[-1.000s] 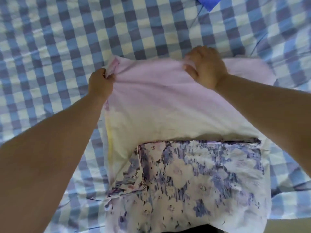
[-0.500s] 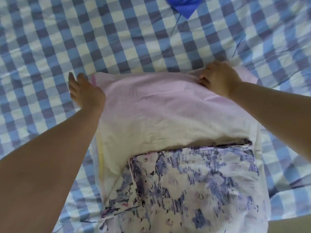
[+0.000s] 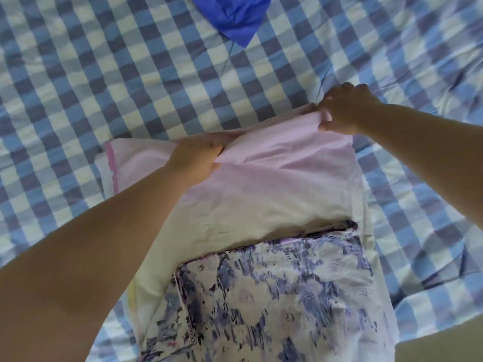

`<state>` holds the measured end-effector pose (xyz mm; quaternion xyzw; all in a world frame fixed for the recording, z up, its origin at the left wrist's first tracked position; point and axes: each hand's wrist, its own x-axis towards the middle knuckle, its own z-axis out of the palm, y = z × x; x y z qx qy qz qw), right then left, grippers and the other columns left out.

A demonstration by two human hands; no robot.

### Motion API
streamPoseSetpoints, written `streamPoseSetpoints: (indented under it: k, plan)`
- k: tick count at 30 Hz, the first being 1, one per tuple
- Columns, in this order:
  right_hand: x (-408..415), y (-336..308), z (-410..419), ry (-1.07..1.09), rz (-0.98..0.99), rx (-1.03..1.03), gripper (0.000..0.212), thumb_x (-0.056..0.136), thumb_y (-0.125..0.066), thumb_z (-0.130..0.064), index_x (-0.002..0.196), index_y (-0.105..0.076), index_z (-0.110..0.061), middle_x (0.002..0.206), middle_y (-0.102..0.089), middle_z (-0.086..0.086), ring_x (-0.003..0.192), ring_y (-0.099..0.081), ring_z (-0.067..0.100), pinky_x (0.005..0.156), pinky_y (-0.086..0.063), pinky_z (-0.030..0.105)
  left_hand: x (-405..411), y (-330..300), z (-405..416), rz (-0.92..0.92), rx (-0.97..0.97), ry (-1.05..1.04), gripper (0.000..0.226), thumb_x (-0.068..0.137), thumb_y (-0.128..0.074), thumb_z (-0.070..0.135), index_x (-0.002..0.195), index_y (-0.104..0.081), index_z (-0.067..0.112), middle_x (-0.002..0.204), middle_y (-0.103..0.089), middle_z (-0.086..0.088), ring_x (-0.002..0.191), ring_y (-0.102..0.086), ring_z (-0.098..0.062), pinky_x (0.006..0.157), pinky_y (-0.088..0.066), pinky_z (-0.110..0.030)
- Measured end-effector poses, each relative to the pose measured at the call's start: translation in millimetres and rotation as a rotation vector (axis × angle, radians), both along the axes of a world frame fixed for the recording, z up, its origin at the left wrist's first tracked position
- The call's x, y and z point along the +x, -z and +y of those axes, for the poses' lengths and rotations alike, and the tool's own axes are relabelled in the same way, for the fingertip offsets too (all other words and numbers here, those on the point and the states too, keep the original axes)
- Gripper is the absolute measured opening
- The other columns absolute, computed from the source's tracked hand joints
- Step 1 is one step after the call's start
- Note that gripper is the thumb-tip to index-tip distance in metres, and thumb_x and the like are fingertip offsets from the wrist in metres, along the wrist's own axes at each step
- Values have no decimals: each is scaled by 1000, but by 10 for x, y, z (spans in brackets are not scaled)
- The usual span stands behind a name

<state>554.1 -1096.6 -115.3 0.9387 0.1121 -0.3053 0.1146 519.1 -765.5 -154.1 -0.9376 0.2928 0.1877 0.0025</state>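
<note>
A pale pink and cream cloth (image 3: 274, 189) lies on the bed in front of me. Its near part shows a purple and blue flower print (image 3: 282, 304). My left hand (image 3: 194, 159) pinches a fold of the pink cloth near the middle of its far edge. My right hand (image 3: 345, 109) grips the far right corner of the cloth and holds it slightly raised. The far left corner, with a pink trim (image 3: 112, 165), lies flat on the bed.
A blue and white checked sheet (image 3: 130, 74) covers the bed all around. A bright blue cloth (image 3: 235, 17) lies at the far edge of the view. A tan strip (image 3: 444, 346) shows at the bottom right.
My left hand moved right from the far left corner and took hold of a fold near the middle. My right hand shifted to the far right corner and lifted it.
</note>
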Motion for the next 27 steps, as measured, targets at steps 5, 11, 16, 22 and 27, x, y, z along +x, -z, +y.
streamPoseSetpoints:
  k: [5, 11, 16, 22, 27]
  plan:
    - [-331, 121, -195, -154, -419, 396, 24, 90, -49, -21, 94, -63, -3, 86, -65, 18, 82, -60, 37, 79, -43, 41, -100, -30, -277, 43, -128, -124, 68, 77, -65, 60, 120, -52, 8, 122, -58, -13, 108, -55, -34, 88, -45, -43]
    - [-886, 147, -35, -738, -324, 776, 20, 87, -59, -28, 94, -46, -14, 73, -61, 9, 69, -60, 30, 79, -50, 40, -218, -76, -835, 194, -241, -137, 66, 77, -71, 50, 127, -46, 13, 125, -53, -9, 104, -54, -35, 83, -47, -42]
    - [-607, -40, -257, -684, -59, 244, 35, 80, -64, -45, 101, -57, -18, 77, -67, 3, 71, -66, 24, 88, -39, 37, -239, -192, -1032, 262, -78, 9, 67, 92, -50, 12, 147, -22, 37, 143, -41, -4, 111, -54, -37, 88, -44, -45]
    - [-231, -304, -317, -210, 429, -179, 17, 91, -52, -37, 105, -54, -28, 97, -54, -9, 111, -49, 20, 110, -23, 49, -220, -350, -1174, 392, -22, 120, 50, 94, -44, 8, 140, -40, 26, 136, -52, -3, 93, -56, -27, 68, -42, -33]
    - [9, -148, -566, -405, -471, -20, 30, 76, -45, 1, 92, -69, -9, 84, -63, 11, 93, -57, 33, 106, -25, 61, -21, -461, -1328, 505, -309, -370, 60, 97, -23, 58, 132, -53, 18, 138, -52, -9, 125, -48, -28, 100, -34, -33]
